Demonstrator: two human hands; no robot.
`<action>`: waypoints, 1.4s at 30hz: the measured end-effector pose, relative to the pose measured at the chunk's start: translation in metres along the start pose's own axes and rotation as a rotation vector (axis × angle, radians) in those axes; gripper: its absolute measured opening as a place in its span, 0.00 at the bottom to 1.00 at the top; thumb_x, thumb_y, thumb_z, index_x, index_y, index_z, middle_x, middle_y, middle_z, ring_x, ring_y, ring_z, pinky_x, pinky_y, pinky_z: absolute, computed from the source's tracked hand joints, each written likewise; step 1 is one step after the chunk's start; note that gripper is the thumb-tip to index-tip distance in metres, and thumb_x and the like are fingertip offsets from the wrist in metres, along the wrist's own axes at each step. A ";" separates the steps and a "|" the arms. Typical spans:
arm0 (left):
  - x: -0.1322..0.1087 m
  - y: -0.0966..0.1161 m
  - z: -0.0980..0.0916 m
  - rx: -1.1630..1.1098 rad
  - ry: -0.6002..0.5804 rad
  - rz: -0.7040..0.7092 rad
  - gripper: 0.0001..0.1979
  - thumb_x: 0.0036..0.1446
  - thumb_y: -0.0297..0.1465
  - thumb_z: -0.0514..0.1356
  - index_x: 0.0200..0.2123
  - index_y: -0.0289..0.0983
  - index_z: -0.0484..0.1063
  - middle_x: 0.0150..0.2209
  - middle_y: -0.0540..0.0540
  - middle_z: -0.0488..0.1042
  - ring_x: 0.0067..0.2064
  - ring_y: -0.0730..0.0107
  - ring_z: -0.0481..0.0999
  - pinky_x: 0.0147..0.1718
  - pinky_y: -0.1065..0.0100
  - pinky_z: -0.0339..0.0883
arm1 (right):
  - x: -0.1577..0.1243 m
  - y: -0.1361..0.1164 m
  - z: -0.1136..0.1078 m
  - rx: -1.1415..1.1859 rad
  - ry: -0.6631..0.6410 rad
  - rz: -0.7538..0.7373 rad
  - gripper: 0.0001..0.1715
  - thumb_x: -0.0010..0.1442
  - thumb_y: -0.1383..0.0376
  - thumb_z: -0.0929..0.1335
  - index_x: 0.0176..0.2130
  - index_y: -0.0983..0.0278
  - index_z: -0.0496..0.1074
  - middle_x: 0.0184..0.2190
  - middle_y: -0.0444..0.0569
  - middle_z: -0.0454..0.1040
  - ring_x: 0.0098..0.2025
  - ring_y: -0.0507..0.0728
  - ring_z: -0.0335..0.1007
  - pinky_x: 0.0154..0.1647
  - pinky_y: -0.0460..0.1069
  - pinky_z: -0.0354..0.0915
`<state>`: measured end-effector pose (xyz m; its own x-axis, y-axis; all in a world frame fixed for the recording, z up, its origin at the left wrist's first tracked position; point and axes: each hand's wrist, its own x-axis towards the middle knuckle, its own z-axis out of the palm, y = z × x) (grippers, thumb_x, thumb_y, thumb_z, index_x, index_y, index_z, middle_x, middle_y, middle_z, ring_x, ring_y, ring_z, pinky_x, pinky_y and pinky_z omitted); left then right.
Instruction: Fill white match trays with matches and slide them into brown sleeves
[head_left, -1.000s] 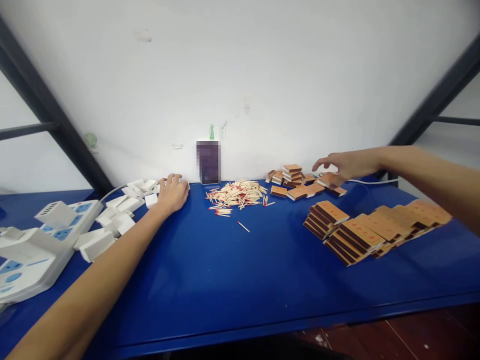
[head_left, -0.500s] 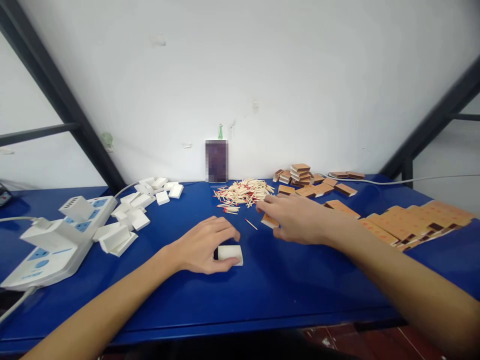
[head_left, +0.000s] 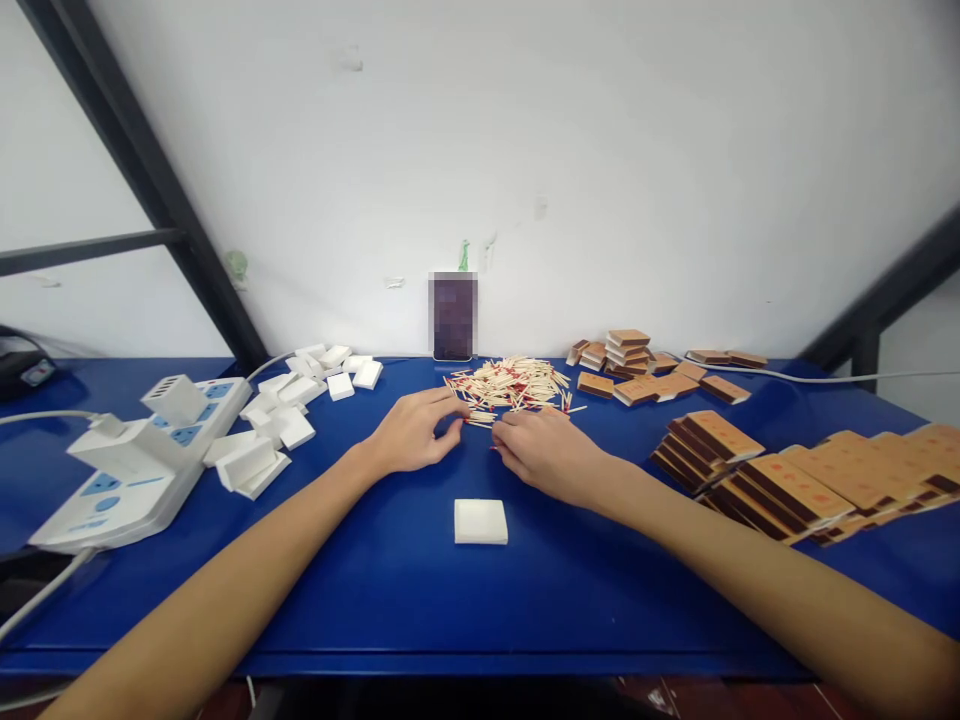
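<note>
Left hand (head_left: pixel 414 430): palm down, half open, thumb parted from forefinger, at left end of a short row of red-tipped wooden matches (head_left: pixel 481 416); nothing visible in the gap, contact too small to make out. Right hand (head_left: pixel 549 452): fingers curled inward at right end of same row, a red match head peeping out below; cannot tell about a firm hold, fingertips hidden.

Just beyond both hands: loose pile of red-tipped wooden matches (head_left: pixel 519 382). Nearer than the hands, flat and apart from them: small white rectangular card box (head_left: pixel 481 522), on glossy blue tabletop (head_left: pixel 390 600).

Farther left: scattered heap of white card trays (head_left: pixel 296 425), then white power strip with blue socket panels (head_left: pixel 217 405). Farther right: tan matchbox sleeves with dark brown sides (head_left: pixel 720 437), overlapping in rows; smaller jumble of similar sleeves (head_left: pixel 641 388) behind. At back, upright against white wall (head_left: pixel 600 150): dark pixelated rectangle (head_left: pixel 454 315).
</note>
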<state>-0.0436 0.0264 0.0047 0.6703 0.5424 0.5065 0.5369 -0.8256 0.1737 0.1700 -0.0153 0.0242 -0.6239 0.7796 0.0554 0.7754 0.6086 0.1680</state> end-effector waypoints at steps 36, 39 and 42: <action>-0.010 0.012 -0.005 0.018 -0.209 -0.062 0.13 0.66 0.30 0.50 0.47 0.37 0.73 0.40 0.45 0.74 0.40 0.67 0.74 0.40 0.65 0.68 | -0.036 0.024 0.005 0.072 0.326 0.063 0.14 0.66 0.65 0.62 0.47 0.63 0.73 0.45 0.54 0.76 0.41 0.60 0.73 0.37 0.52 0.61; -0.009 0.012 -0.004 0.013 -0.211 -0.067 0.13 0.66 0.29 0.50 0.47 0.37 0.73 0.41 0.45 0.74 0.39 0.67 0.74 0.39 0.65 0.68 | -0.031 0.013 0.012 0.212 0.357 -0.081 0.14 0.67 0.65 0.62 0.48 0.63 0.73 0.40 0.52 0.78 0.39 0.58 0.72 0.41 0.52 0.59; -0.009 0.011 -0.004 -0.004 -0.203 -0.087 0.13 0.65 0.29 0.51 0.46 0.37 0.74 0.40 0.46 0.75 0.36 0.69 0.74 0.37 0.66 0.68 | -0.025 0.005 0.025 0.267 0.304 -0.098 0.15 0.67 0.60 0.65 0.49 0.62 0.74 0.26 0.45 0.76 0.28 0.55 0.68 0.41 0.53 0.58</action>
<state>-0.0457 0.0115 0.0051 0.7109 0.6317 0.3091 0.5958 -0.7745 0.2126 0.1919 -0.0276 -0.0013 -0.6653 0.6613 0.3465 0.6840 0.7259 -0.0722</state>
